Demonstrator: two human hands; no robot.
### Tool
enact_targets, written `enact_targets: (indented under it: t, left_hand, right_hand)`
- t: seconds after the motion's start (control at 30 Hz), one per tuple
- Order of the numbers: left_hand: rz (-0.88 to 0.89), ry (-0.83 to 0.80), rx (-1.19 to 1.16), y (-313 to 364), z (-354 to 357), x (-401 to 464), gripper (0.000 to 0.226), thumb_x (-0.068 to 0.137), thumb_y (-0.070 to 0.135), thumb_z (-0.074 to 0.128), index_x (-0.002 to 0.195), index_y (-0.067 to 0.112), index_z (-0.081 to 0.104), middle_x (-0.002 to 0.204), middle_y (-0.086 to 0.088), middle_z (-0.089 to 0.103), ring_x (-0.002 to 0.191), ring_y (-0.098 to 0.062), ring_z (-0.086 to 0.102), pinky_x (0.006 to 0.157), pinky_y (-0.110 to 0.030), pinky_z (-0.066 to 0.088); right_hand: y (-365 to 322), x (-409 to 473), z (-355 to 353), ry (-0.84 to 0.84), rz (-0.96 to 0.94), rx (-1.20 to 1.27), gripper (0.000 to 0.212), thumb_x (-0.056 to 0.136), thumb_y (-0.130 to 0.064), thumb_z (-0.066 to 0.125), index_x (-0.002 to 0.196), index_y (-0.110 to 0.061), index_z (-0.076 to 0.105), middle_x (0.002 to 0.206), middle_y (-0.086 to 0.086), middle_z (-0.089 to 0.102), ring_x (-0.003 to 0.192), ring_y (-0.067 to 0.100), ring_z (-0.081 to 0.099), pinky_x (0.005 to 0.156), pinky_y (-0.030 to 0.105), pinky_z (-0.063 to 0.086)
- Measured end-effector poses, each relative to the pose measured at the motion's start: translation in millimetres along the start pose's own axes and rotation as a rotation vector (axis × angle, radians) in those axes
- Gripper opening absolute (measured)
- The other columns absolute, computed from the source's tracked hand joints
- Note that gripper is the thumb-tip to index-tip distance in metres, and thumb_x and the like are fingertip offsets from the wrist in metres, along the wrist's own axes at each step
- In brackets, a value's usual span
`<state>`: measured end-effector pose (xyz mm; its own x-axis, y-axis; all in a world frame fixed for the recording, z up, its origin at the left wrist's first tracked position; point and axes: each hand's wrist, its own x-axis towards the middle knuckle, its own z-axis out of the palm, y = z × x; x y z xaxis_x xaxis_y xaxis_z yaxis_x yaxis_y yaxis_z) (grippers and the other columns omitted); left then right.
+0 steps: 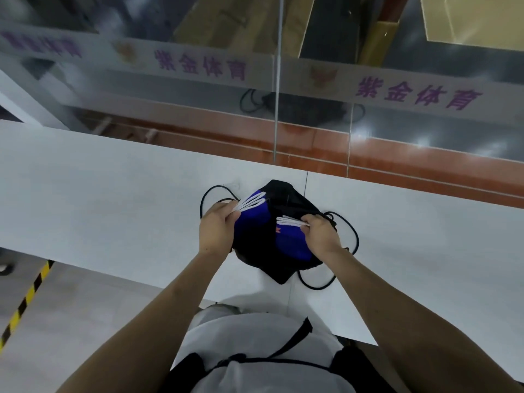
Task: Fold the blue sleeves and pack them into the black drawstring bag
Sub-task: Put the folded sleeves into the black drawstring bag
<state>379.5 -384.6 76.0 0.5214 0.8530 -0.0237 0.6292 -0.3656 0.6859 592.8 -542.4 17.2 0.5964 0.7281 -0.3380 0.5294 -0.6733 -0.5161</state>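
A black drawstring bag (289, 205) lies on the white table (113, 194), its black cords (348, 236) looping out to both sides. Two folded blue sleeves with white edges rest on top of it. My left hand (217, 226) pinches the white edge of the left blue sleeve (253, 214). My right hand (320, 234) pinches the white edge of the right blue sleeve (292, 245), which carries a small orange mark. Both sleeves lie side by side over the bag, with dark fabric between them.
A glass partition (283, 80) with purple lettering stands just beyond the table's far edge, above an orange strip. Yellow-black hazard tape (25, 302) marks the floor at lower left. My white shirt and black straps fill the bottom of the view.
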Motion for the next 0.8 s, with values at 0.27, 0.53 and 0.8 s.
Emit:
enact_targets:
  t: [0.27,0.53,0.8]
  left_hand:
    - [-0.002,-0.107,-0.189,-2,9,0,0.03,0.101,0.013,0.056,0.129,0.017,0.068,0.12,0.006,0.066,0.111,-0.009,0.06,0.086,-0.001,0.042]
    - [0.045,-0.287,-0.269,-3,25,8,0.029,0.102,0.016,0.057,0.128,0.022,0.068,0.119,0.008,0.064,0.114,-0.008,0.058,0.096,-0.023,0.052]
    - [0.023,-0.392,-0.334,-4,32,19,0.025,0.102,0.023,0.057,0.124,0.031,0.066,0.121,0.013,0.065,0.113,0.0,0.058,0.085,-0.01,0.047]
  right_hand:
    - [-11,-8,1,0.045,-0.063,0.127,0.054,0.1,-0.011,0.059,0.151,-0.018,0.047,0.149,0.007,0.053,0.137,0.025,0.049,0.114,0.035,0.041]
    - [-27,-22,-7,-0.084,-0.111,0.519,0.043,0.099,-0.021,0.064,0.13,-0.05,0.056,0.119,-0.031,0.066,0.115,-0.008,0.06,0.095,0.011,0.048]
    - [-34,-24,-3,-0.015,-0.036,0.526,0.045,0.098,-0.031,0.067,0.139,-0.019,0.054,0.134,-0.003,0.059,0.122,0.012,0.058,0.104,0.035,0.052]
